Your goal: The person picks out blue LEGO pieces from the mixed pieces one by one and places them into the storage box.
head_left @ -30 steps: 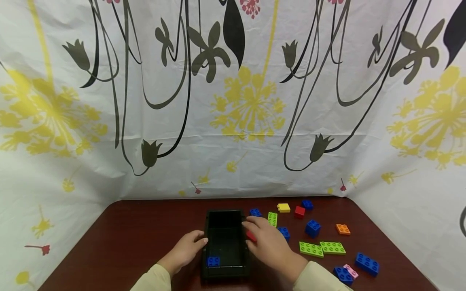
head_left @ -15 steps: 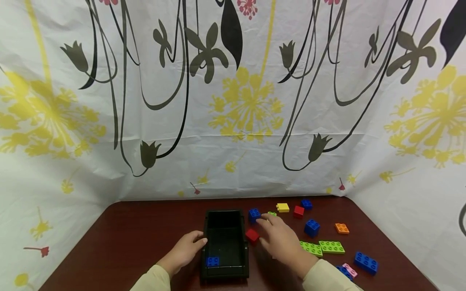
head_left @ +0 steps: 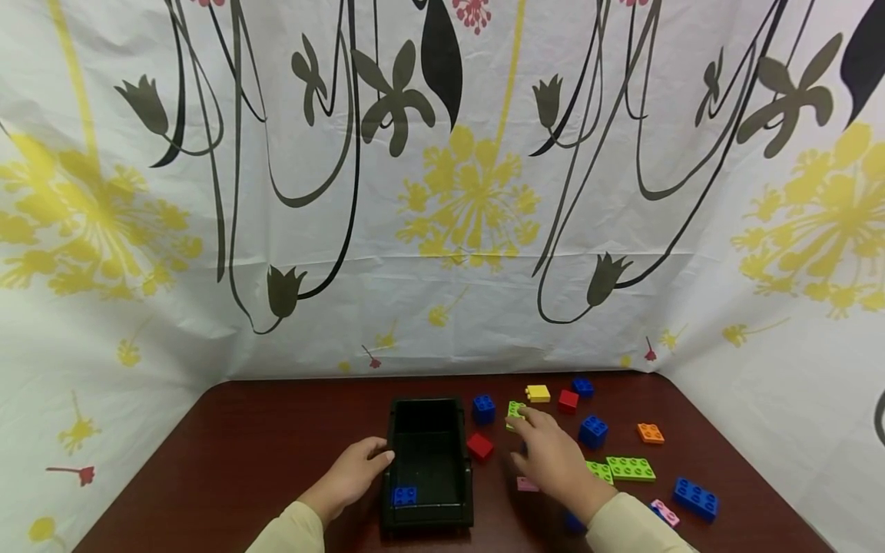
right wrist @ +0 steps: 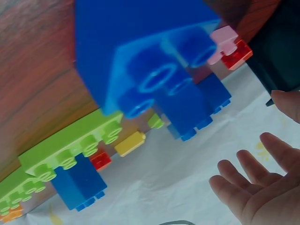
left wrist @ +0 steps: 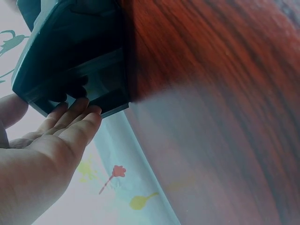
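A black plastic bin [head_left: 427,516] stands on the table with a blue toy brick [head_left: 404,497] in its near left corner. My left hand [head_left: 353,470] rests against its left side. In the left wrist view, fairly straight fingers [left wrist: 75,119] touch the outer wall, with the thumb by the upper edge. My right hand [head_left: 553,459] hovers over the bricks right of the bin, fingers spread and nothing held. Closest to its fingertips is a lime green brick [head_left: 515,412], partly covered. A red brick [head_left: 480,447] lies beside the bin, and a pink brick [head_left: 527,485] shows below the right thumb.
Behind lie a blue brick [head_left: 484,409], a yellow brick [head_left: 538,394] and a red brick [head_left: 568,401]. Farther right are a blue brick [head_left: 593,432], an orange brick [head_left: 651,434] and a long blue brick [head_left: 696,498]. A patterned cloth [head_left: 470,322] hangs behind the table [head_left: 276,430].
My right hand has left the bin's right side and moved right over the bricks, uncovering the red brick and a pink one. My left hand and the bin stay put.
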`<state>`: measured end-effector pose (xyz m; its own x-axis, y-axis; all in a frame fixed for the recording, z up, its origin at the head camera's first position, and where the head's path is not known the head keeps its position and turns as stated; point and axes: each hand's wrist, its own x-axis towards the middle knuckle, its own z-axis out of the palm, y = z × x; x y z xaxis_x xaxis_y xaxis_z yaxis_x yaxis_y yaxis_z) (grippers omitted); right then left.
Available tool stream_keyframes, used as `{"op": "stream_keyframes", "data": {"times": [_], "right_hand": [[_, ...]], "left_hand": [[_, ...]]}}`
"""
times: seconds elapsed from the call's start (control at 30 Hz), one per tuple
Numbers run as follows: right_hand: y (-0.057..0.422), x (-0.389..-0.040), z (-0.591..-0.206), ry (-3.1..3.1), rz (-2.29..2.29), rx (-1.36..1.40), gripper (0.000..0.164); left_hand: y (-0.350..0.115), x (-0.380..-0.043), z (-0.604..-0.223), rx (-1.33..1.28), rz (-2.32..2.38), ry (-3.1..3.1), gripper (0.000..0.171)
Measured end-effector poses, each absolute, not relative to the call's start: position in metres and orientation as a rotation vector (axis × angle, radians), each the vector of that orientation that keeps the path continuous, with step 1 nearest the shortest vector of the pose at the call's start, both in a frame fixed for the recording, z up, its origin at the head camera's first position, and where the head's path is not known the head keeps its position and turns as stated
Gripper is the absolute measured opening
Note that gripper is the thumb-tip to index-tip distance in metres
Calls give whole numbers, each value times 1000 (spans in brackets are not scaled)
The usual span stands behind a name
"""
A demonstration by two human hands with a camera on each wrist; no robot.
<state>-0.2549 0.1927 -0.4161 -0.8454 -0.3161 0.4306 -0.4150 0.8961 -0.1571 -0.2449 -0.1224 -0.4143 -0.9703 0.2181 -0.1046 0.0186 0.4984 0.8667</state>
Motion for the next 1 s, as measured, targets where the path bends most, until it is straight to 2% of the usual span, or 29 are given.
{"op": "stream_keyframes", "data": {"times": [1.0], "right_hand": [[211, -268, -422, -2942, 392, 380, 55]], "left_hand": [[-123, -246, -416, 203, 1452, 2560, 49]]}}
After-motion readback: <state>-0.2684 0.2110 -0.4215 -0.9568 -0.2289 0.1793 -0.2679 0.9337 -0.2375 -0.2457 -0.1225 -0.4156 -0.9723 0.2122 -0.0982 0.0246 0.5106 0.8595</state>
